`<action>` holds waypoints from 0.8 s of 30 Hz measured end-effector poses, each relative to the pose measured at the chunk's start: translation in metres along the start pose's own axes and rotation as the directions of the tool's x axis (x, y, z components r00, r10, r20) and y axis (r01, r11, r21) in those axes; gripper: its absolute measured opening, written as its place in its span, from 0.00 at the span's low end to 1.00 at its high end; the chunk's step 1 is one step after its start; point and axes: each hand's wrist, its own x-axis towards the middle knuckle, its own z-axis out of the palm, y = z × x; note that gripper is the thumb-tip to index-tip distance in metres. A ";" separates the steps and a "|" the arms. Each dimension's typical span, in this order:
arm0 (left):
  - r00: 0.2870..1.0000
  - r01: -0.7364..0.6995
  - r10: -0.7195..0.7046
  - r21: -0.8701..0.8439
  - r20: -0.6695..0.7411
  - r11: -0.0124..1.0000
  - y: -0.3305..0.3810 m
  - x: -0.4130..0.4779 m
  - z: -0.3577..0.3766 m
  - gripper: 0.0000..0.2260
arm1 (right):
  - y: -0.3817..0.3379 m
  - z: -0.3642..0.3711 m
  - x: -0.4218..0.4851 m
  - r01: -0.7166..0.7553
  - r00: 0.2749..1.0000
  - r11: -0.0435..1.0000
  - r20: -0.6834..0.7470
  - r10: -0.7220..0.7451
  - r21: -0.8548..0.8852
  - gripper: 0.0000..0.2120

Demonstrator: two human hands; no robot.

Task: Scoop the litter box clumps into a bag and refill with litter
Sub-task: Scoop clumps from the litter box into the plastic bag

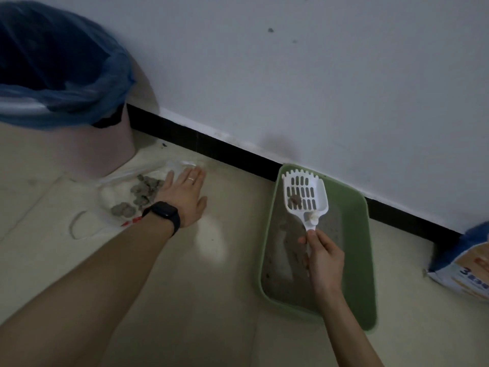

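Observation:
A green litter box point(366, 260) stands on the floor against the wall, with a thin layer of grey litter inside. My right hand point(324, 260) grips the handle of a white slotted scoop point(304, 193) held over the box; a small brown clump point(295, 199) lies in the scoop. To the left a clear plastic bag point(105, 194) lies flat on the floor with several grey clumps point(143, 193) on it. My left hand point(185, 194), with a ring and a dark watch, rests flat with straight fingers on the bag's right edge.
A pink bin lined with a blue bag point(53, 75) stands at the far left by the wall. A litter sack point(465, 266), blue and beige, lies at the right edge. A black skirting board point(211, 147) runs along the white wall. The floor is pale tile.

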 end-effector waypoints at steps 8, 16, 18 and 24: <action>0.965 0.247 -0.231 -0.139 0.123 0.959 -0.112 -0.034 0.032 0.34 | -0.034 0.112 -0.012 0.100 0.963 0.988 0.260 -0.068 -0.114 0.11; 0.924 0.343 -0.295 -0.193 0.242 0.919 -0.151 -0.055 0.061 0.37 | -0.034 0.204 -0.022 0.444 0.830 0.744 0.542 -0.131 -0.499 0.12; 0.919 0.354 -0.300 -0.199 0.255 0.914 -0.152 -0.057 0.060 0.38 | -0.034 0.213 -0.026 0.595 0.765 0.554 0.621 -0.170 -0.582 0.14; 0.919 0.377 -0.330 -0.236 0.217 0.896 -0.145 -0.051 0.047 0.36 | -0.029 0.212 -0.031 0.739 0.674 0.275 0.661 -0.331 -0.616 0.16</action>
